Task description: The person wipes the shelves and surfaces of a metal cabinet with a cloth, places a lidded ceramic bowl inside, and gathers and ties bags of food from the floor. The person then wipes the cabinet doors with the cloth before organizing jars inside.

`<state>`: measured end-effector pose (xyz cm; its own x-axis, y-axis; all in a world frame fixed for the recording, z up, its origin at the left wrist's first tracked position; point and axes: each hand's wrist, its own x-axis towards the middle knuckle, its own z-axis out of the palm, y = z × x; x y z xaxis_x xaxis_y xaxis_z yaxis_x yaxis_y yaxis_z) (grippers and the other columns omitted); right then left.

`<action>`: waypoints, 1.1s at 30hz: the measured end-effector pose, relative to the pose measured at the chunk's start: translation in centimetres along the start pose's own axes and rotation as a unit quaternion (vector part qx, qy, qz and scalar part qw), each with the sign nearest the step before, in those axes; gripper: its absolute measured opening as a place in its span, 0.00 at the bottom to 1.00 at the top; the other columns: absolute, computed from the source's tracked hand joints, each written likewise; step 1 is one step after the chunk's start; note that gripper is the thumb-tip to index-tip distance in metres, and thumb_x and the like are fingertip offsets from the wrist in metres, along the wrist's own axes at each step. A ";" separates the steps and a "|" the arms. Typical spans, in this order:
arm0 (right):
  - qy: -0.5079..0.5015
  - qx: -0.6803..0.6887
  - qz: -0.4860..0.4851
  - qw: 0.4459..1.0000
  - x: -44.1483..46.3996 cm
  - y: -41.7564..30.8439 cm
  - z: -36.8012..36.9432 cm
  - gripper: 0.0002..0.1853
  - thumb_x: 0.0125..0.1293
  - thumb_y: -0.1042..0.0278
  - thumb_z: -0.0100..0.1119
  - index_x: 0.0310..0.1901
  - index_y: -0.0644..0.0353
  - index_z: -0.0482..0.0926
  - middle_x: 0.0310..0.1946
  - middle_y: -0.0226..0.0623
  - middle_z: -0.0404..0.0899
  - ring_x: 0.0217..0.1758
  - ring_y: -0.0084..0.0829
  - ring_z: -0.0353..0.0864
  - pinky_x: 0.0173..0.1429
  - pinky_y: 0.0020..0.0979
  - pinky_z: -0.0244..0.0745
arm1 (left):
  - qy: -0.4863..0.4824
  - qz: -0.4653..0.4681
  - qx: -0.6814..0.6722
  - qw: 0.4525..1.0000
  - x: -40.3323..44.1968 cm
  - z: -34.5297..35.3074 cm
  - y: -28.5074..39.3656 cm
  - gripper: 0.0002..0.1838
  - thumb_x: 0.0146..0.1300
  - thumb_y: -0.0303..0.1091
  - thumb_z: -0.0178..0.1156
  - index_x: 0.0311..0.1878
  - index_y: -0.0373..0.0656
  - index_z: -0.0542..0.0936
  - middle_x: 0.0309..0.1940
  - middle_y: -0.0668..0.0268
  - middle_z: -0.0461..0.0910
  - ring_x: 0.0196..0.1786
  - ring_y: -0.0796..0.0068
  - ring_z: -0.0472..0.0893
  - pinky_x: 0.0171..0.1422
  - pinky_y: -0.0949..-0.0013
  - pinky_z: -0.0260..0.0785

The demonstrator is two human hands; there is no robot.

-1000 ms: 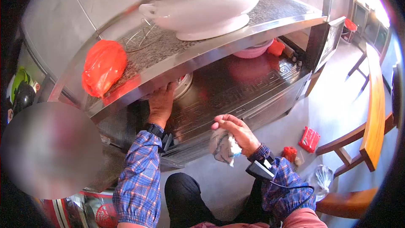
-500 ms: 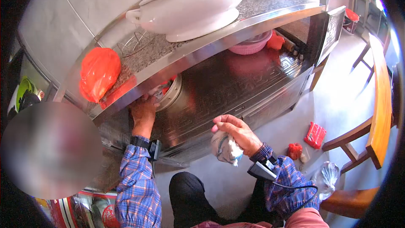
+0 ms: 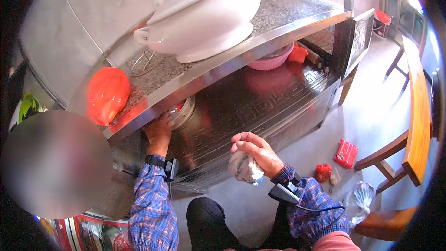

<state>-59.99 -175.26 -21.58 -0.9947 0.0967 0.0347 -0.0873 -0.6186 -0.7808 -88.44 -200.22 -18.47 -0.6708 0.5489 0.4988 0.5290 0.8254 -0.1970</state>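
A right hand [image 3: 261, 154] clutches bunched cloth [image 3: 245, 169] while the left hand [image 3: 159, 134], grip unclear, best reaches low beside a metal pan [image 3: 186, 113].

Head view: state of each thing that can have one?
White tureen: upright, lid on.
Cabinet door: swung open.
Cloth: bunched, in the right hand.
Left hand: at the metal pan, grip hidden.
Pink basin: upright, contents unclear.
Orange-red bag: bulging.
Clear bag: crumpled.
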 end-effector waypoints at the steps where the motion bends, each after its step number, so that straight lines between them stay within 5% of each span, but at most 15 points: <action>1: -0.002 -0.001 -0.005 1.000 0.1 0.0 0.0 0.16 0.71 0.62 0.57 0.55 0.61 0.73 0.42 0.33 0.81 0.45 0.23 0.79 0.49 0.26 0.77 | 0.010 0.015 0.028 0.999 0.1 0.1 0.1 0.25 0.57 0.42 0.65 0.60 0.54 0.77 0.63 0.56 0.74 0.68 0.48 0.67 0.70 0.35 0.54; 5: -0.003 -0.003 -0.026 1.000 -0.1 -0.3 0.0 0.15 0.71 0.62 0.58 0.54 0.61 0.74 0.41 0.32 0.81 0.45 0.23 0.79 0.50 0.26 0.76 | 0.027 -0.001 -0.017 0.999 -1.2 -3.4 2.2 0.31 0.55 0.41 0.67 0.63 0.50 0.73 0.60 0.51 0.74 0.67 0.46 0.68 0.68 0.43 0.60; 7: -0.012 0.009 -0.029 0.999 0.1 -0.3 -0.2 0.15 0.71 0.63 0.58 0.54 0.61 0.75 0.41 0.31 0.81 0.45 0.23 0.79 0.51 0.26 0.75 | 0.007 -0.049 -0.011 0.999 -3.0 -8.6 5.4 0.24 0.56 0.38 0.65 0.57 0.42 0.77 0.60 0.48 0.72 0.62 0.45 0.71 0.63 0.48 0.68; 10: -0.022 0.088 -0.037 0.995 0.1 -0.3 -0.8 0.15 0.70 0.64 0.58 0.54 0.60 0.75 0.41 0.30 0.81 0.45 0.23 0.80 0.51 0.26 0.75 | 0.043 0.108 -0.261 0.958 -4.5 -16.4 10.6 0.18 0.58 0.37 0.68 0.50 0.42 0.79 0.40 0.58 0.82 0.44 0.53 0.82 0.51 0.58 0.75; 14: -0.008 0.053 -0.061 0.997 0.2 -0.9 -1.4 0.11 0.71 0.64 0.57 0.48 0.61 0.77 0.39 0.31 0.81 0.43 0.22 0.79 0.51 0.26 0.74 | 0.218 0.283 -0.247 0.901 -3.3 -26.3 14.0 0.13 0.59 0.30 0.66 0.47 0.40 0.79 0.38 0.57 0.81 0.42 0.59 0.81 0.49 0.61 0.75; 16: -0.019 -0.011 -0.152 0.988 0.2 -2.4 -2.2 0.11 0.72 0.62 0.57 0.45 0.62 0.78 0.38 0.31 0.80 0.41 0.22 0.78 0.49 0.25 0.74 | 0.256 0.235 -0.262 0.900 -1.7 -29.2 13.4 0.13 0.64 0.29 0.62 0.51 0.39 0.77 0.40 0.59 0.79 0.41 0.63 0.81 0.46 0.63 0.74; 18: -0.034 -0.024 -0.275 0.961 -0.6 -8.0 -1.8 0.11 0.72 0.62 0.57 0.45 0.63 0.78 0.38 0.32 0.80 0.41 0.23 0.78 0.49 0.27 0.74 | 0.225 0.104 -0.524 0.815 1.1 -30.4 13.3 0.16 0.68 0.30 0.59 0.56 0.38 0.72 0.43 0.60 0.76 0.40 0.66 0.80 0.43 0.66 0.75; 20: 0.090 -0.137 -0.331 0.929 -1.9 -15.1 1.2 0.13 0.72 0.62 0.56 0.47 0.63 0.79 0.39 0.33 0.80 0.41 0.24 0.78 0.49 0.27 0.74 | 0.091 -0.039 -0.648 0.755 2.9 -32.7 12.3 0.17 0.71 0.33 0.56 0.59 0.37 0.69 0.46 0.60 0.73 0.41 0.66 0.80 0.42 0.67 0.76; 21: 0.104 -0.275 -0.394 0.871 -1.6 -18.6 1.8 0.15 0.72 0.60 0.56 0.49 0.63 0.80 0.40 0.34 0.80 0.42 0.24 0.79 0.48 0.25 0.74 | 0.030 -0.062 -0.720 0.690 4.0 -32.5 11.2 0.17 0.71 0.36 0.57 0.58 0.37 0.70 0.45 0.59 0.74 0.41 0.65 0.80 0.43 0.66 0.77; 22: 0.082 -0.314 -0.359 0.875 -1.8 -22.2 2.3 0.15 0.71 0.60 0.56 0.50 0.63 0.80 0.42 0.33 0.81 0.43 0.23 0.79 0.49 0.24 0.74 | -0.031 -0.088 -0.783 0.614 5.1 -32.0 10.3 0.18 0.71 0.38 0.57 0.57 0.38 0.70 0.45 0.58 0.75 0.42 0.64 0.81 0.43 0.66 0.78; 24: 0.113 -0.476 -0.417 0.766 1.1 -27.8 2.4 0.18 0.70 0.62 0.53 0.56 0.63 0.79 0.43 0.35 0.82 0.46 0.27 0.80 0.55 0.27 0.73 | -0.124 -0.105 -0.798 0.580 7.0 -31.3 9.2 0.20 0.67 0.44 0.63 0.51 0.37 0.72 0.42 0.60 0.74 0.41 0.62 0.80 0.41 0.62 0.77; 27: 0.053 -0.513 -0.372 0.772 5.3 -31.6 2.7 0.19 0.71 0.58 0.54 0.56 0.63 0.79 0.45 0.35 0.81 0.47 0.27 0.79 0.54 0.29 0.74 | -0.137 -0.147 -0.782 0.590 9.7 -29.6 8.4 0.19 0.67 0.49 0.62 0.43 0.41 0.76 0.34 0.64 0.78 0.37 0.67 0.81 0.39 0.65 0.75; 28: 0.085 -0.427 -0.316 0.843 5.3 -31.3 4.5 0.22 0.71 0.54 0.55 0.55 0.64 0.78 0.43 0.35 0.81 0.44 0.27 0.80 0.51 0.31 0.76 | -0.137 -0.146 -0.784 0.587 10.1 -28.9 8.0 0.19 0.67 0.49 0.62 0.43 0.41 0.76 0.34 0.64 0.78 0.37 0.67 0.81 0.39 0.65 0.75; 30: 0.100 -0.435 -0.318 0.837 8.6 -32.5 3.7 0.26 0.69 0.48 0.59 0.52 0.67 0.80 0.41 0.37 0.83 0.38 0.26 0.80 0.42 0.32 0.78 | -0.171 -0.148 -0.781 0.582 11.6 -27.9 7.4 0.17 0.67 0.48 0.63 0.42 0.43 0.77 0.32 0.65 0.78 0.35 0.69 0.80 0.36 0.68 0.73; 33: 0.130 -0.384 -0.183 0.896 8.9 -32.9 5.1 0.22 0.68 0.50 0.60 0.44 0.67 0.83 0.34 0.36 0.83 0.35 0.25 0.80 0.41 0.28 0.78 | -0.164 -0.149 -0.798 0.560 12.1 -26.7 7.5 0.14 0.66 0.46 0.64 0.40 0.45 0.78 0.29 0.67 0.78 0.31 0.71 0.78 0.33 0.69 0.71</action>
<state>-66.27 -158.00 7.58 -0.8521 0.4235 0.3075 -0.2431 0.2001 -0.9492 -78.70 -190.96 8.64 -0.7740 0.6288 0.0740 -0.0178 -0.1385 0.9902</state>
